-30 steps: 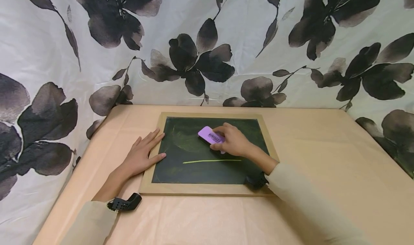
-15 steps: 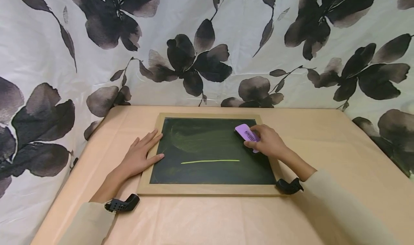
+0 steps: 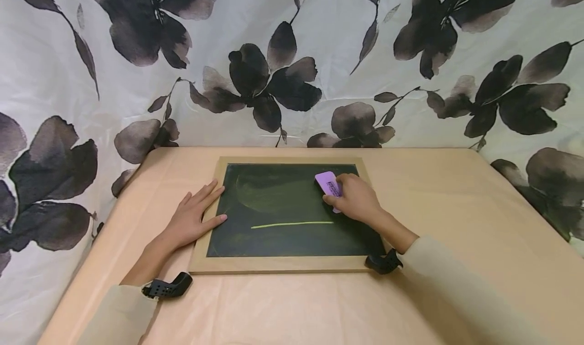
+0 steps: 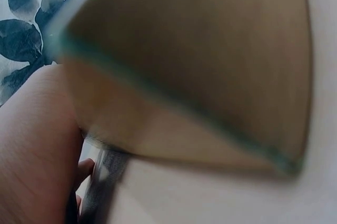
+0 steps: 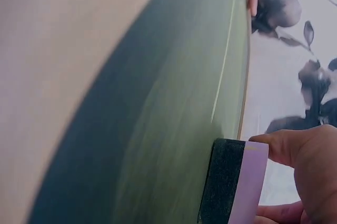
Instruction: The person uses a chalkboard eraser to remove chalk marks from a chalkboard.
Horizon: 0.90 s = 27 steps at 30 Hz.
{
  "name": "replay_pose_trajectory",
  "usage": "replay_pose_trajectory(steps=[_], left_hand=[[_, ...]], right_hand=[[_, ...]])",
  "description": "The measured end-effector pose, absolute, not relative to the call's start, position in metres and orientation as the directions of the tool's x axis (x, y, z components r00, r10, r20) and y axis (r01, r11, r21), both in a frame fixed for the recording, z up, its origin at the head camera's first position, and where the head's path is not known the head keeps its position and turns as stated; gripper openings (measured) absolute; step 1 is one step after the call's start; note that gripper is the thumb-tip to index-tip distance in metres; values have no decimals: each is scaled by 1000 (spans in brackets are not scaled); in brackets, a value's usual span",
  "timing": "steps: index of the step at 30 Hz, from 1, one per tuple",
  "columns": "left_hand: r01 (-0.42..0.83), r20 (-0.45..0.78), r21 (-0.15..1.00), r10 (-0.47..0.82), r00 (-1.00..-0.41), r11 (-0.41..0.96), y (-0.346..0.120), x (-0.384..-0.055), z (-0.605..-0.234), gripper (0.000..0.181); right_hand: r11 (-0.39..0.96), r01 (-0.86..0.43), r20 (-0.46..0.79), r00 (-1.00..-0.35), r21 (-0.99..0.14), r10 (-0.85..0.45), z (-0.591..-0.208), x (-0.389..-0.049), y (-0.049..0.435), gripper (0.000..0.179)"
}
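A chalkboard [image 3: 274,243] in a light wooden frame lies on the table, with one yellow chalk line [image 3: 292,224] across its lower half and faint smears above. My right hand [image 3: 358,198] grips a purple eraser [image 3: 327,184] by its sides, over the board's upper right part. In the right wrist view the eraser's dark felt side [image 5: 224,182] faces the board and seems to touch it. My left hand [image 3: 196,216] rests with spread, straight fingers on the frame's left side, the fingertips reaching the board's edge.
The table [image 3: 438,193] has a pale peach cover. Behind it hangs a white cloth [image 3: 347,41] printed with dark flowers. Black wrist cameras [image 3: 169,286] sit on both wrists.
My right hand with the eraser went right across the board, then came back a little left. The yellow line looks the same, and my left hand stays on the frame.
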<state>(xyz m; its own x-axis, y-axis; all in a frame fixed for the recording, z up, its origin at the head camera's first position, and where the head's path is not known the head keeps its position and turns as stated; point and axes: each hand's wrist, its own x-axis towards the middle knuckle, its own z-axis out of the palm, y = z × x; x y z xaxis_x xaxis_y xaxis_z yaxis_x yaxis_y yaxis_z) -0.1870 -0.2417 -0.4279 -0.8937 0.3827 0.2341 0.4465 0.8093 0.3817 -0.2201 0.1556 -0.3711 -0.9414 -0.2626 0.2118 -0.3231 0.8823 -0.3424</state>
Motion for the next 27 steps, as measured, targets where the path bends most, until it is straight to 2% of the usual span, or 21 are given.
replay_pose_trajectory(steps=[8, 13, 20, 27], left_hand=[[443, 229, 388, 381, -896, 808, -242, -188, -429, 74], [444, 230, 388, 382, -895, 807, -242, -188, -427, 74], [440, 231, 395, 376, -897, 806, -243, -188, -428, 74], [439, 230, 401, 376, -898, 804, -242, -188, -426, 73]], right_hand=[[878, -281, 170, -958, -387, -231, -371, -221, 105, 58], [867, -319, 173, -947, -383, -271, -371, -219, 71, 56], [810, -331, 141, -943, -484, -301, -371, -221, 32, 56], [791, -361, 108, -928, -494, -356, -371, -224, 2, 57]])
